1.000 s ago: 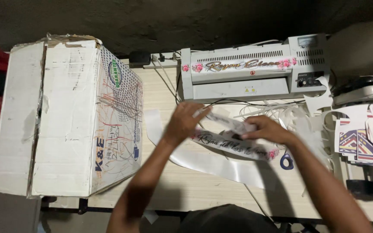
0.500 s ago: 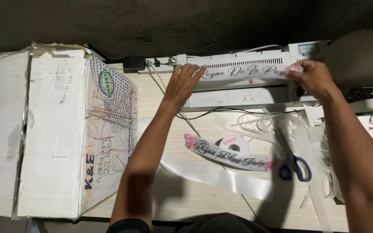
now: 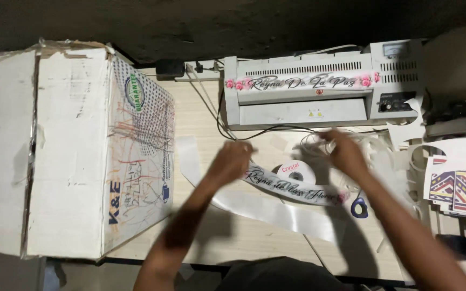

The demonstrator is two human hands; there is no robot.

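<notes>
Printed ribbon [image 3: 297, 187]: centre of tabletop [image 3: 206, 116], near the laminator [image 3: 319, 89]. Your left hand [image 3: 232, 160] meets its left end, right hand [image 3: 345, 153] above it; grips blurred, cannot tell. Lift both ends level.

The person's 2 arms are bare from the wrists up past the elbows, with no sleeve showing anywhere along them. No watch, bracelet or band shows at either wrist, and no glove covers the left hand [image 3: 233, 160] or the right hand [image 3: 346, 153]. Both hands are motion-blurred, so rings and nails cannot be made out on the fingers [image 3: 327, 134]. The forearms are slim and run back to the bottom edge of the view. At the bottom centre, between the 2 arms, a rounded patch of dark garment [image 3: 281, 275] shows, plain and unmarked, charcoal or black in the dim light.
</notes>
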